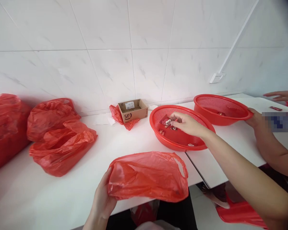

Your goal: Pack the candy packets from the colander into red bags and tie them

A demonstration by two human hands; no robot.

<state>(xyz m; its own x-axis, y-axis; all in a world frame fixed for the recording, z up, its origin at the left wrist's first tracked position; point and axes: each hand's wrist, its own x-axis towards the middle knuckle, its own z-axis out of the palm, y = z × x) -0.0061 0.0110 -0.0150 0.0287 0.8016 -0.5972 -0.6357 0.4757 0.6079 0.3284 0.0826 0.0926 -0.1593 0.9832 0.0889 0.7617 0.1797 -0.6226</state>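
Note:
My left hand (pixel 105 195) is closed on the left end of a thin red plastic bag (pixel 146 179), which spreads flat over the table's front edge. A loop handle shows at the bag's right end. Inside the nearer red plastic basket (pixel 182 147), my right hand (pixel 184 124) has its fingers bent together at several small pieces, some white and dark, some in red wrapping. A whitish piece (pixel 168 122) lies at the fingertips. What exactly sits between the fingers is too small to make out. A small wrapped piece (pixel 161 132) rests at the basket's left side.
Filled red bags (pixel 62 153) stand along the left of the white table (pixel 86 195). A small cardboard box (pixel 136 113) is near the wall on red plastic. At right, a co-worker's hand (pixel 253 117) touches a second red basket (pixel 227 121); another hand (pixel 283 95) shows beyond.

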